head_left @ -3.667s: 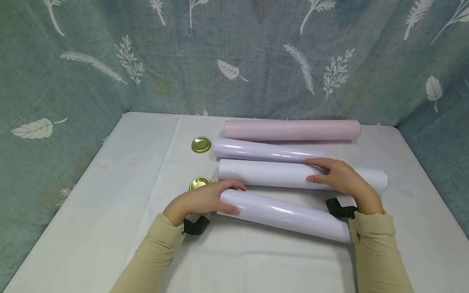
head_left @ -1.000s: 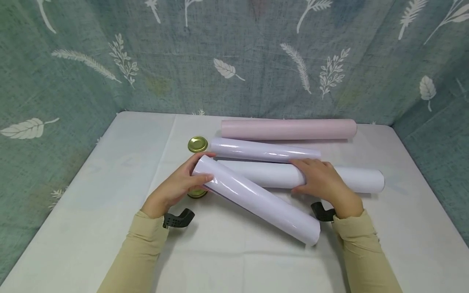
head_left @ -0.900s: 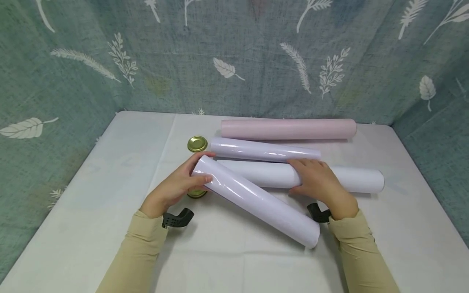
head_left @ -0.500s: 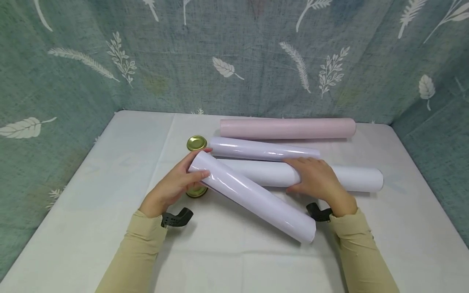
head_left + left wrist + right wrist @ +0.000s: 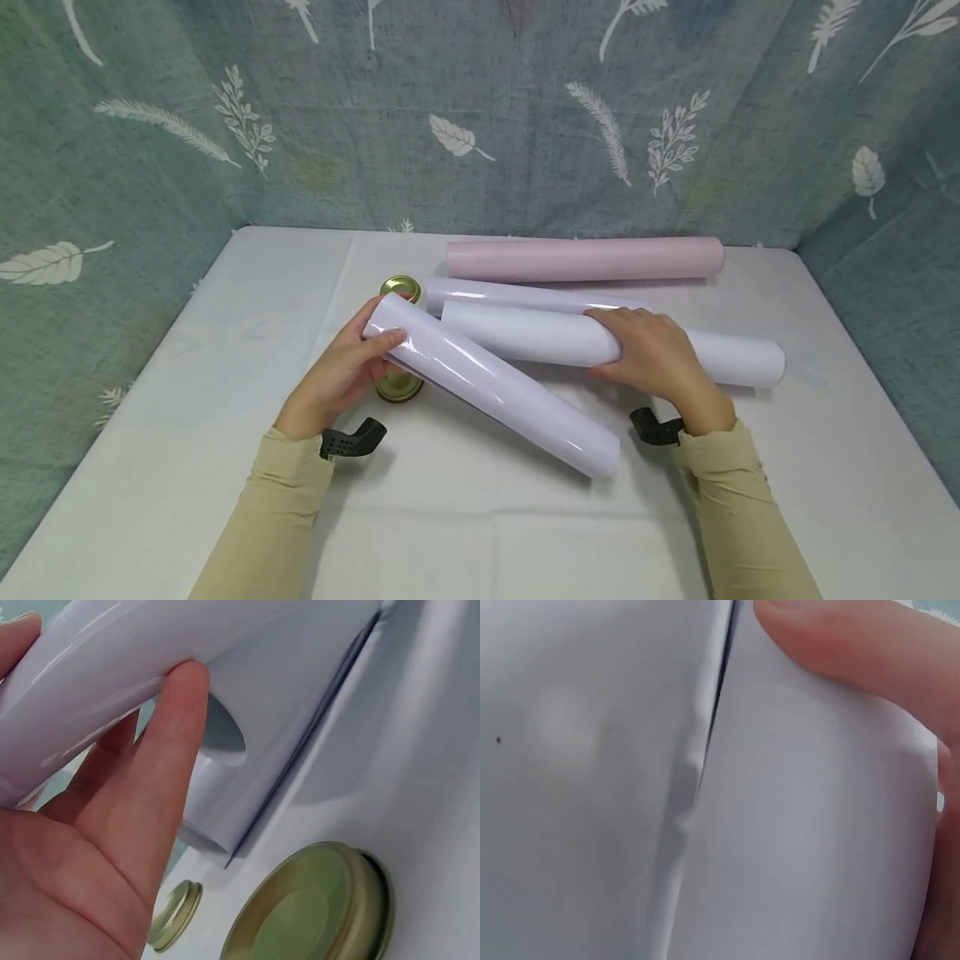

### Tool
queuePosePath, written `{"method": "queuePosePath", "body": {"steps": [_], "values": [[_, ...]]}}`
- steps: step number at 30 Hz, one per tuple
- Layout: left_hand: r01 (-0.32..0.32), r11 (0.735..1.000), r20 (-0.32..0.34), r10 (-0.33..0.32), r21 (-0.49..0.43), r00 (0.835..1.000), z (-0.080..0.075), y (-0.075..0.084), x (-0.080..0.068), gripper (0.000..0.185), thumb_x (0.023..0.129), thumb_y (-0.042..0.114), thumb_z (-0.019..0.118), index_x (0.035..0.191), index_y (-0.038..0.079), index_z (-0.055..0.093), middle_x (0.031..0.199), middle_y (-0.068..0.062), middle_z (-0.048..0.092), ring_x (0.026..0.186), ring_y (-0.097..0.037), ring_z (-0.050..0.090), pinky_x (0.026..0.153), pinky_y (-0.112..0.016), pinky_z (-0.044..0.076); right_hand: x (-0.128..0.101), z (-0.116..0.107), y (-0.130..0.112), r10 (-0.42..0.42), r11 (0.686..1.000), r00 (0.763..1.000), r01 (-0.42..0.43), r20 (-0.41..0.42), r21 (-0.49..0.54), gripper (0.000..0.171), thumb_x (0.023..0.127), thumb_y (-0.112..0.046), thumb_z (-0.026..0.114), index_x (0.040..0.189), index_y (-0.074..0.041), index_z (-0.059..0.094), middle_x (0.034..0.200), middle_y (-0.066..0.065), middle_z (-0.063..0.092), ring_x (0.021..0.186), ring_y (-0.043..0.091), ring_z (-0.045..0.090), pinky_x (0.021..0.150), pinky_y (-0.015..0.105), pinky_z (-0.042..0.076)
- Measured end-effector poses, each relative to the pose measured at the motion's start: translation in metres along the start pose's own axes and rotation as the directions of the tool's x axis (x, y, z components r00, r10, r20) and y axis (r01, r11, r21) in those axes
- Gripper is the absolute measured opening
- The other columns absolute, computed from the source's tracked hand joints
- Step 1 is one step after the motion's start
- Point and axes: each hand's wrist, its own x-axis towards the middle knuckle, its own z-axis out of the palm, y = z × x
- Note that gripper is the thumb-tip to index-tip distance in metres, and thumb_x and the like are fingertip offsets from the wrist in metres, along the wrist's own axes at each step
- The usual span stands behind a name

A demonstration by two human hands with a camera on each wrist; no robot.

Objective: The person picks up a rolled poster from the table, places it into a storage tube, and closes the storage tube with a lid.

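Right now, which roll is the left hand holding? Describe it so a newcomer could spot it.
On the white table, four paper rolls lie before the leaf-print curtain. The left hand grips the nearest one, the glossy white roll, by its left end. Unlike the others, it lies slanted, not parallel to the curtain.

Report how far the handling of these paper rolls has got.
Done: nothing looks finished. In hand: the left hand grips the raised end of the glossy roll, and the right hand grips the matte white roll. Left: the pink roll and second glossy roll lie untouched.
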Motion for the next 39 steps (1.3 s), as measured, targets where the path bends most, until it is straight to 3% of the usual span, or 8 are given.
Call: {"method": "queuePosePath", "body": {"steps": [9, 16, 22, 28, 39], "values": [[-0.034, 0.999, 0.003, 0.034, -0.029, 0.999, -0.017, 0.004, -0.006, 0.056, 0.091, 0.000, 0.047, 0.139, 0.018, 0.024, 0.122, -0.016, 0.030, 0.101, -0.030, 0.050, 0.078, -0.043, 0.048, 0.000, -0.002, 0.002, 0.026, 1.000, 0.999, -0.026, -0.026, -0.002, 0.078, 0.060, -0.051, 0.075, 0.128, -0.026, 0.046, 0.114, 0.001, 0.057, 0.099, 0.023, 0.052, 0.078, 0.044, 0.040], [-0.075, 0.997, -0.069, 0.073, -0.033, 0.995, -0.035, 0.012, -0.015, 0.053, 0.092, 0.003, 0.045, 0.139, 0.018, 0.026, 0.123, -0.015, 0.031, 0.099, -0.027, 0.051, 0.075, -0.039, 0.050, 0.000, -0.005, 0.002, 0.043, 0.999, 0.999, -0.043, -0.031, 0.017, 0.079, 0.061, -0.056, 0.073, 0.130, -0.028, 0.044, 0.115, 0.000, 0.056, 0.100, 0.022, 0.050, 0.079, 0.044, 0.038], [-0.084, 0.996, -0.131, 0.083, 0.000, 0.988, -0.041, 0.019, -0.015, 0.054, 0.092, 0.006, 0.047, 0.139, 0.020, 0.026, 0.124, -0.014, 0.031, 0.101, -0.026, 0.049, 0.073, -0.034, 0.051, -0.005, -0.007, 0.005, 0.062, 0.997, 0.997, -0.060, -0.038, 0.039, 0.076, 0.062, -0.055, 0.073, 0.128, -0.028, 0.046, 0.116, -0.004, 0.056, 0.104, 0.019, 0.049, 0.083, 0.043, 0.038], [-0.120, 0.992, -0.229, 0.110, -0.029, 0.967, -0.049, 0.021, -0.020, 0.051, 0.091, 0.008, 0.049, 0.138, 0.024, 0.033, 0.128, -0.012, 0.031, 0.106, -0.026, 0.046, 0.076, -0.035, 0.050, -0.007, -0.012, 0.007, 0.055, 0.996, 0.998, -0.052, -0.036, 0.077, 0.075, 0.062, -0.050, 0.075, 0.128, -0.027, 0.046, 0.117, -0.004, 0.055, 0.103, 0.020, 0.050, 0.082, 0.043, 0.037], [-0.242, 0.961, -0.307, 0.192, -0.133, 0.932, -0.065, 0.023, -0.030, 0.049, 0.091, 0.005, 0.049, 0.137, 0.016, 0.035, 0.120, -0.010, 0.039, 0.097, -0.022, 0.053, 0.070, -0.036, 0.052, -0.006, -0.016, 0.008, 0.062, 0.994, 0.998, -0.060, -0.022, 0.089, 0.077, 0.063, -0.056, 0.072, 0.129, -0.027, 0.045, 0.119, -0.002, 0.054, 0.103, 0.021, 0.049, 0.083, 0.044, 0.037]]}}
